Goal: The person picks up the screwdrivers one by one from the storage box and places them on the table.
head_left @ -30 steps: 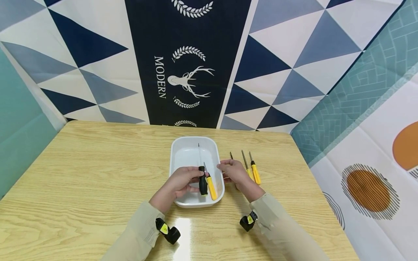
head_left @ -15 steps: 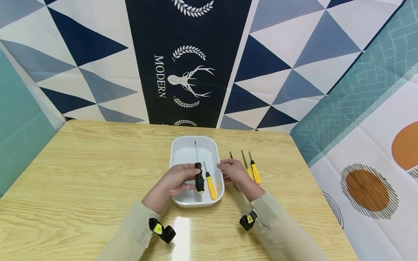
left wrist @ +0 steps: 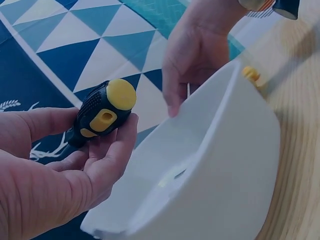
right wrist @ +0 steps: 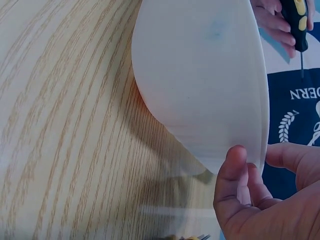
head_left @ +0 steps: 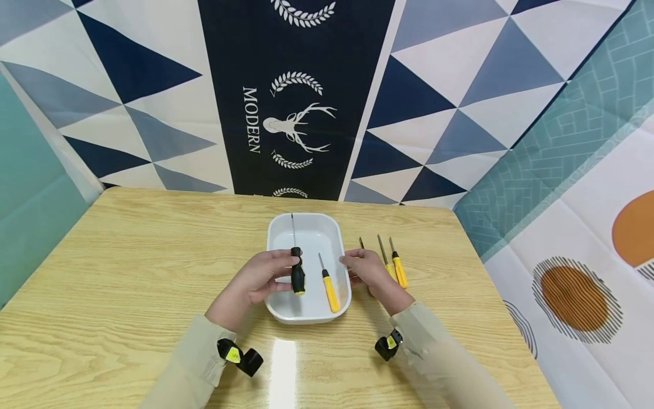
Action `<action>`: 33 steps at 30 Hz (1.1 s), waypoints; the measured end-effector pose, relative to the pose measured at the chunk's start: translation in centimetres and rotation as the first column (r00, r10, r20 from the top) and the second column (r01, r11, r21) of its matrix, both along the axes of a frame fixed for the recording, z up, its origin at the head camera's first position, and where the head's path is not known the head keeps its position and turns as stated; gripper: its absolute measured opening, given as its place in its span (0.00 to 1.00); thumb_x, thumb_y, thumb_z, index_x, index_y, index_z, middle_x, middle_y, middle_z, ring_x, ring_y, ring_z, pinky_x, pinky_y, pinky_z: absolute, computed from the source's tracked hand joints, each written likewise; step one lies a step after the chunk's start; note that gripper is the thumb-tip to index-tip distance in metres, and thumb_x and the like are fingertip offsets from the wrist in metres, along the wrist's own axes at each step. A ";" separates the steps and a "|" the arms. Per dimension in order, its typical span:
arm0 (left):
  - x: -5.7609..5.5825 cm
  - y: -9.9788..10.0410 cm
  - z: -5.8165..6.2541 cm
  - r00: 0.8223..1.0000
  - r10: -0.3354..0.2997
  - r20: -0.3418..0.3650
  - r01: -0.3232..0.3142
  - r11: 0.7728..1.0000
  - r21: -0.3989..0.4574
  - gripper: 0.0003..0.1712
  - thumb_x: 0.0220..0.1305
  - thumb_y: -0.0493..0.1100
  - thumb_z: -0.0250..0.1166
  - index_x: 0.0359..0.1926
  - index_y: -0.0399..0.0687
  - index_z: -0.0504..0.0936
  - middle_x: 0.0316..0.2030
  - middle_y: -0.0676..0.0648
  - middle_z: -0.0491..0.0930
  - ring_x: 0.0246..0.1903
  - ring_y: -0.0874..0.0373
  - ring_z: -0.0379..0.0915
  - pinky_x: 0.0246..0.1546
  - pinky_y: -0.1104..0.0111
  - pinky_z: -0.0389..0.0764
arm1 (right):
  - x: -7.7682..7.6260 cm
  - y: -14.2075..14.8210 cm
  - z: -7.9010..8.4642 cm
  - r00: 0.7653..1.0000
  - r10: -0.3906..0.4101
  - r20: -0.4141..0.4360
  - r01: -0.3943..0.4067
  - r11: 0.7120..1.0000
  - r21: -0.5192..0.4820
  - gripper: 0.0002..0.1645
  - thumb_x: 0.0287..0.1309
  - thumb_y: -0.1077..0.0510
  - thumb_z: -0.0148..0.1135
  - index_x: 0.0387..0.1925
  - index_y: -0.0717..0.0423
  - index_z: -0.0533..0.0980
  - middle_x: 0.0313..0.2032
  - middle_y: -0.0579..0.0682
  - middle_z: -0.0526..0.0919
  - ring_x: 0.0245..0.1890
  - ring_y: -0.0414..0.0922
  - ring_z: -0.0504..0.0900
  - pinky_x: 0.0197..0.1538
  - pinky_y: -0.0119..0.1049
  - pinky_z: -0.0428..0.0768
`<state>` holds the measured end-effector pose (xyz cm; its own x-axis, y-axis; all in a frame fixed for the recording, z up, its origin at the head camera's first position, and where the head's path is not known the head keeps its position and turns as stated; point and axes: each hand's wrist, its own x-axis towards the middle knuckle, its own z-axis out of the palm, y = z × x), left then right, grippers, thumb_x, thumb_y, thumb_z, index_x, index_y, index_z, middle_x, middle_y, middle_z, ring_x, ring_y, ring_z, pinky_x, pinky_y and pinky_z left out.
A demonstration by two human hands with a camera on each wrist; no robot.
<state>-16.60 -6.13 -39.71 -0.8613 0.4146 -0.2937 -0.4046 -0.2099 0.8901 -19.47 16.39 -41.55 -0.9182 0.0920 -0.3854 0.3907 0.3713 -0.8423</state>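
Observation:
My left hand (head_left: 258,276) grips a black screwdriver (head_left: 297,272) by its handle, over the left side of a white tub (head_left: 306,319). Its thin shaft points toward the far wall. In the left wrist view the handle's yellow butt end (left wrist: 121,94) faces the camera. Inside the tub lies a yellow-handled screwdriver (head_left: 330,292), on the right half of the floor. My right hand (head_left: 369,270) pinches the tub's right rim, thumb on one side and fingers on the other, as the right wrist view (right wrist: 265,195) shows.
To the right of the tub, several screwdrivers lie on the wooden table (head_left: 168,284), among them one with a yellow handle (head_left: 400,274). My right hand partly covers the nearest ones. A patterned cloth wall (head_left: 168,74) rises behind the table's far edge.
My left hand has moved left with the black screwdriver, away from the yellow-handled one, which stays in the tub. The right hand keeps its hold on the rim.

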 end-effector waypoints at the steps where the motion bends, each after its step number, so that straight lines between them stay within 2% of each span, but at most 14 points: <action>1: 0.0 -0.2 0.0 1.000 0.002 -0.006 -0.002 1.000 -0.001 0.29 0.59 0.39 0.55 0.58 0.28 0.60 0.39 0.46 0.73 0.36 0.59 0.75 0.40 0.62 0.80 | 0.0 0.0 0.0 1.000 0.000 -0.002 0.000 1.000 0.003 0.17 0.55 0.54 0.57 0.45 0.57 0.72 0.34 0.53 0.78 0.25 0.42 0.77 0.32 0.36 0.79; 8: -0.1 -2.0 0.1 1.000 0.009 -0.012 -0.009 1.000 0.005 0.30 0.60 0.39 0.55 0.59 0.27 0.57 0.38 0.48 0.73 0.39 0.58 0.74 0.41 0.62 0.80 | -0.2 0.1 -0.2 1.000 -0.007 -0.006 0.008 1.000 0.020 0.17 0.54 0.54 0.57 0.45 0.57 0.73 0.36 0.54 0.78 0.26 0.43 0.77 0.31 0.35 0.79; 16: 0.4 -4.2 0.4 1.000 0.012 -0.022 -0.012 1.000 -0.025 0.30 0.59 0.40 0.56 0.59 0.30 0.59 0.37 0.50 0.75 0.39 0.59 0.74 0.39 0.64 0.80 | -0.2 0.2 -0.2 1.000 -0.009 -0.001 0.009 1.000 0.029 0.17 0.54 0.54 0.57 0.45 0.57 0.73 0.36 0.54 0.77 0.26 0.43 0.76 0.30 0.34 0.78; 21: 0.7 -5.8 0.1 0.999 -0.011 -0.039 0.009 0.999 -0.049 0.31 0.60 0.42 0.56 0.59 0.28 0.58 0.40 0.50 0.74 0.39 0.59 0.75 0.39 0.63 0.80 | -0.2 0.2 -0.1 1.000 -0.009 0.001 0.009 0.999 0.032 0.17 0.53 0.54 0.58 0.44 0.57 0.73 0.36 0.54 0.77 0.26 0.44 0.76 0.31 0.34 0.78; 28: 1.1 -7.8 -0.2 1.000 -0.001 -0.023 -0.001 0.996 -0.093 0.36 0.61 0.43 0.55 0.62 0.29 0.52 0.41 0.49 0.71 0.42 0.59 0.73 0.39 0.66 0.80 | -0.1 0.1 -0.1 1.000 -0.009 -0.003 0.009 1.000 0.012 0.17 0.53 0.54 0.58 0.44 0.58 0.73 0.34 0.54 0.78 0.26 0.44 0.76 0.32 0.36 0.79; 33: 1.3 -8.9 -0.4 1.000 0.009 -0.018 -0.011 0.994 -0.109 0.35 0.61 0.44 0.55 0.62 0.29 0.53 0.41 0.50 0.70 0.41 0.61 0.72 0.39 0.66 0.80 | -0.1 0.2 0.0 1.000 -0.005 -0.009 0.006 1.000 0.006 0.17 0.53 0.55 0.58 0.44 0.58 0.72 0.34 0.54 0.77 0.26 0.45 0.76 0.33 0.37 0.79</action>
<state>-15.26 -15.04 -40.14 -0.8707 0.3719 -0.3219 -0.3874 -0.1154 0.9147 -19.55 16.58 -41.56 -0.9209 0.0995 -0.3769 0.3856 0.3746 -0.8432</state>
